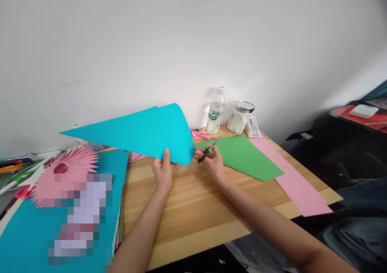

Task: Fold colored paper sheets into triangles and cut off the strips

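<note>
A bright blue paper cone (133, 134) is held up over the table, its point toward the left and its wide, curved end toward the right. My left hand (163, 170) grips its lower edge near the wide end, thumb on the front face and the other fingers mostly hidden behind. In my right hand (213, 162) is a pair of small scissors (206, 153) with black handles, blades directed up and to the right. The fingertips of that hand are at the cone's right rim; whether they pinch it I cannot tell.
Green paper (248, 158) overlaps pink paper strips (298, 180) on the wooden table (187, 224). A water bottle (215, 110) and white mug (238, 120) stand by the wall. At left, a pleated pink paper rosette (68, 166) lies on blue sheets (27, 232), beside a pixelated patch.
</note>
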Available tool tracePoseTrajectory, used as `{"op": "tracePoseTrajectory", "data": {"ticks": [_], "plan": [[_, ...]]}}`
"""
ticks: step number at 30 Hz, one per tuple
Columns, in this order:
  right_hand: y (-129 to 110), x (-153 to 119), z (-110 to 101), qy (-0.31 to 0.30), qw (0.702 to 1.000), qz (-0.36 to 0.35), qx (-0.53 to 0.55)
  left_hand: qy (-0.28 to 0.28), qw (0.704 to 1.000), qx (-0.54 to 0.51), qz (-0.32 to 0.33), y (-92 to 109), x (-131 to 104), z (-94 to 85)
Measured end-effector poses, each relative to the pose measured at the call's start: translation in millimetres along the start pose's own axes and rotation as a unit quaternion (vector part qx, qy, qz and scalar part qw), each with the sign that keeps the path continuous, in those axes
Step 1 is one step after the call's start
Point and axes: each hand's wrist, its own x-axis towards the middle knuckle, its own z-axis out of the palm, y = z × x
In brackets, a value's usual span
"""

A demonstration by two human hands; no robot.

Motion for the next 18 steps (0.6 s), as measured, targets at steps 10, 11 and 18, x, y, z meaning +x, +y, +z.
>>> {"op": "tracePoseTrajectory", "data": {"ticks": [10,11,18], "plan": [[-11.6,0.4,-0.5,0.005,0.994,-0.003,-0.113,-0.053,0.996,-0.038,-0.065,-4.5,-5.0,0.0],[-11.8,0.5,-0.6,0.011,0.992,0.003,-0.123,-0.053,0.995,-0.044,-0.069,-4.7,-4.5,-0.2],[-10.9,3.8,-4.3,-0.036,0.992,0.034,-0.115,-0.089,0.983,-0.088,-0.135,-2.6,-2.5,0.6]]}}
